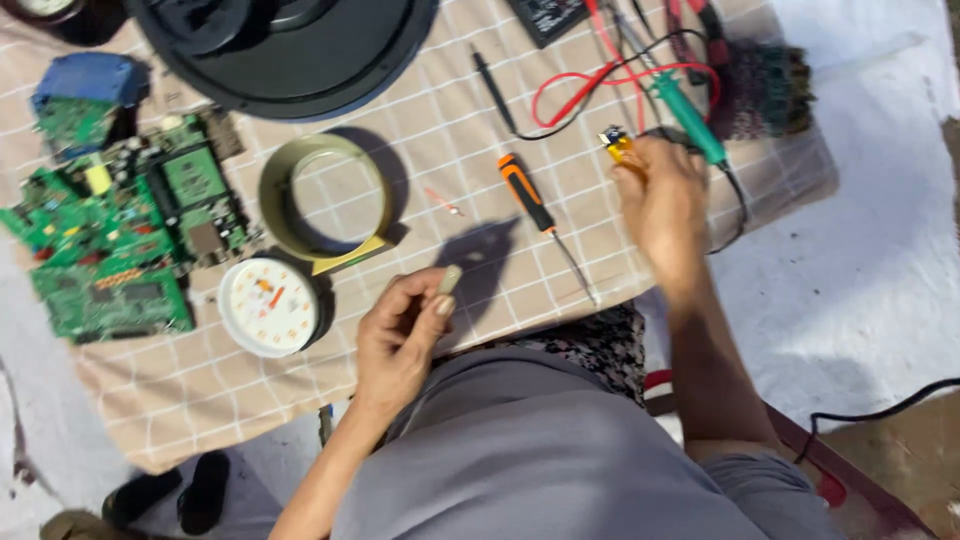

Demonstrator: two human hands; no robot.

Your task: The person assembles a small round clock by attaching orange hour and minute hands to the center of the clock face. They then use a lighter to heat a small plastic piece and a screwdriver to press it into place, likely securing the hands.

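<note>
A small beige piece [449, 279] is pinched in the left hand [398, 340] over the checked cloth [200, 380]. Beside it lies a round white dial [268, 306]. Farther off, a yellow lighter [619, 147] is clasped by the right hand [662, 205], near the orange-handled screwdriver [530, 197].

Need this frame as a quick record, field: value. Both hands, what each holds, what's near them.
surface: checked beige cloth
left hand: pinches a small pale piece between its fingertips
right hand: closed on a small yellow object, blurred
between hands: orange and black screwdriver, lying flat
near right hand: green-handled tool, red leads
near left hand: white round dial, yellowish ring
far left: green circuit boards
top: large black round part
</note>
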